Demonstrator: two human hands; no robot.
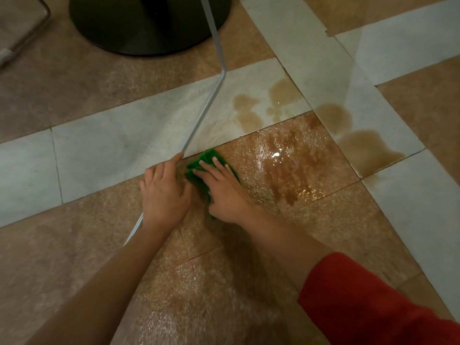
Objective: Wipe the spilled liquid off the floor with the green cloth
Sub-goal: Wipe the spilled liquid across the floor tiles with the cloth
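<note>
Pressing crumpled green cloth (206,156), glossy speckled tile (323,220)

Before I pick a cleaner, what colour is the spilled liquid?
The spilled liquid is translucent brown, clearest in the head view.

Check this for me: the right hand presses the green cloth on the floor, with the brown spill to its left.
Wrong side. The head view shows the right hand pressing the green cloth on the floor, with the brown spill to its right.
</note>
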